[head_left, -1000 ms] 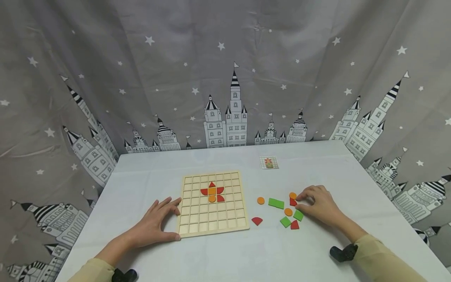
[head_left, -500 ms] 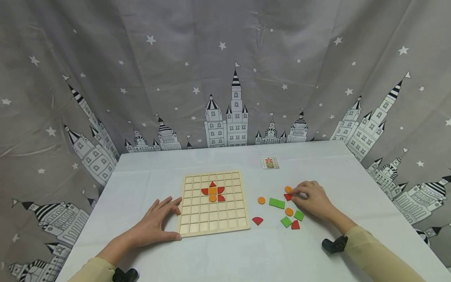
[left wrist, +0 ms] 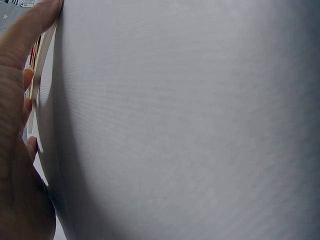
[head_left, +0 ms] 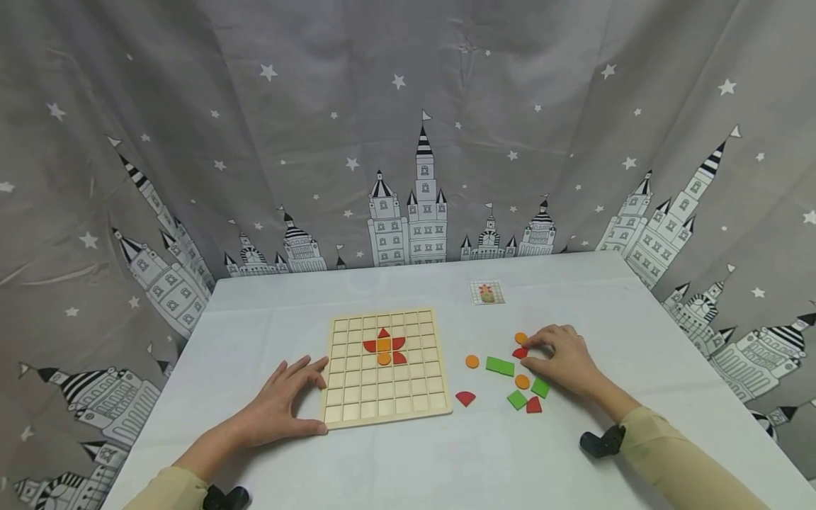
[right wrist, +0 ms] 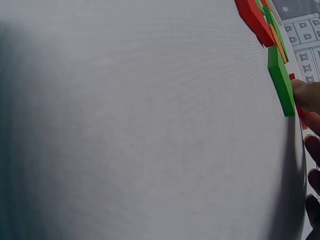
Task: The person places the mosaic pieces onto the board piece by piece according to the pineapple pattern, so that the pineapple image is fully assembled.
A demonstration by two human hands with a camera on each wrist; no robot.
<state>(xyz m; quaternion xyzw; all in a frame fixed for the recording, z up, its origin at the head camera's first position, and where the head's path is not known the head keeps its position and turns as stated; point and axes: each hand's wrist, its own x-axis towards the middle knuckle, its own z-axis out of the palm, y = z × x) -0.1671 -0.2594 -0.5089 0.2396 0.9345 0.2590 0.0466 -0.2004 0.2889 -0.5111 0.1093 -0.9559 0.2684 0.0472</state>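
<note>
In the head view, my left hand [head_left: 280,404] rests beside the wooden grid board [head_left: 357,411], thumb at its near left corner and fingertips along its left edge. Red and orange pieces form a small figure in the board's upper middle. To the right, my right hand [head_left: 567,360] pinches a red quarter-circle piece [head_left: 519,353] between thumb and index finger, low at the table. An orange disc [head_left: 520,338] lies just beyond that piece. The right wrist view shows a green square [right wrist: 281,82] in front of the thumb, partly covering the red piece.
Around the right hand lie more pieces: two orange discs [head_left: 472,362], a green pair of squares or rectangle [head_left: 500,366], green squares [head_left: 517,400] and red quarter circles [head_left: 466,399]. A small picture card [head_left: 487,292] lies toward the back. A grey castle-print curtain [head_left: 306,142] hangs behind the table.
My right hand has moved a little left and away from me, shifting and turning the red quarter-circle piece; the orange disc beside it moved the same way. The left hand stays put.
</note>
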